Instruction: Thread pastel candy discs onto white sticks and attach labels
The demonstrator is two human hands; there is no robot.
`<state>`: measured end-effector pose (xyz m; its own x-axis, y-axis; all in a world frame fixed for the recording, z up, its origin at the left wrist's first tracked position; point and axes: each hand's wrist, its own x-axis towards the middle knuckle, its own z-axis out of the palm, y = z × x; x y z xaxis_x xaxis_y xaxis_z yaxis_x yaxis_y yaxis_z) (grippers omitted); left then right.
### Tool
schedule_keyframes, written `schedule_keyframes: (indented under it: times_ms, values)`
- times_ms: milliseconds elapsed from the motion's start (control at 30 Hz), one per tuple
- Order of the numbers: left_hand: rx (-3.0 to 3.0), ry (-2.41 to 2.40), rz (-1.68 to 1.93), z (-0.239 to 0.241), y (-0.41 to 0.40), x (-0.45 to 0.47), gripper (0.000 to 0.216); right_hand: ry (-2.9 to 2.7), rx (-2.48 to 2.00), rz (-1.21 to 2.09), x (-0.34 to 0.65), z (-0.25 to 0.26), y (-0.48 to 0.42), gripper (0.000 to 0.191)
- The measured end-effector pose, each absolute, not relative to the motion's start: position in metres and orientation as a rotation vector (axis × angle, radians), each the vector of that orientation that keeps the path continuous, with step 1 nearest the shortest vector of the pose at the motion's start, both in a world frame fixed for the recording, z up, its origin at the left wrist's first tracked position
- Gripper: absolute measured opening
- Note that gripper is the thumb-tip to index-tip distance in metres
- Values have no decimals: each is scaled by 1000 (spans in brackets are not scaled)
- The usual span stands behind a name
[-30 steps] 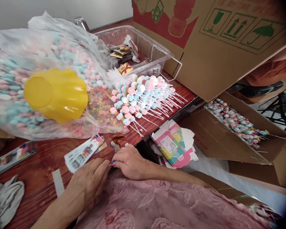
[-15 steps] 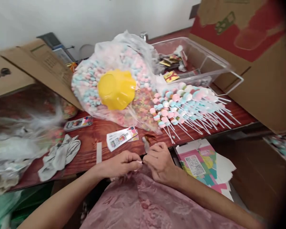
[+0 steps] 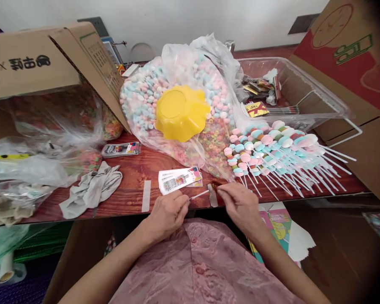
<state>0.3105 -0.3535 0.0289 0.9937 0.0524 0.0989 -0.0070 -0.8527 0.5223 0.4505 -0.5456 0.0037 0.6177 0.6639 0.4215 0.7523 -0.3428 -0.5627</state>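
My left hand (image 3: 167,213) is closed at the near edge of the red wooden table (image 3: 133,185), pinching a thin white stick (image 3: 199,195) that points right. My right hand (image 3: 239,202) is closed too, its fingertips pinched at a small brown twist tie (image 3: 215,185) and a strip of tape by the table edge. A pile of pastel marshmallow skewers (image 3: 272,147) lies just beyond my right hand. Printed labels (image 3: 179,179) sit in front of my left hand.
A clear bag of pastel candies (image 3: 145,97) with a yellow bowl (image 3: 180,112) on it fills the middle. A clear plastic tray (image 3: 307,97) stands at the back right. Cardboard boxes (image 3: 31,63) flank both sides. A grey cloth (image 3: 91,190) and crumpled bags lie at left.
My hands have drawn apart from each other; the left now holds a white stick out to the right. The camera has swung left and up, showing more of the table's left side.
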Motion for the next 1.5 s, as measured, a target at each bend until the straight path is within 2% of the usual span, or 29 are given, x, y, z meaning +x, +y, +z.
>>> schedule_keyframes:
  times_ms: [133, 267, 500, 667, 933, 1333, 1500]
  values:
    - [2111, 229, 222, 33, -345, 316, 30, -1062, -2546, -241, 462, 0, -548, 22]
    - [1546, 403, 91, 36, -346, 322, 28, -1047, -2822, -149, 463, -11, -538, 23]
    - [1084, 591, 46, 39, -337, 321, 19, -986, -2609, -121, 476, -8, -547, 19]
    - [1016, 572, 47, 37, -341, 325, 19, -1072, -2504, -176, 463, 0, -545, 26]
    - [1087, 587, 19, 35, -357, 327, 19, -1132, -2571, -224, 455, -15, -531, 24]
    - [1074, 583, 77, 34, -358, 328, 21, -1146, -2109, -337, 470, -11, -538, 19]
    - [1085, 560, 30, 40, -363, 339, 19, -1269, -2078, -342, 473, -10, -536, 21]
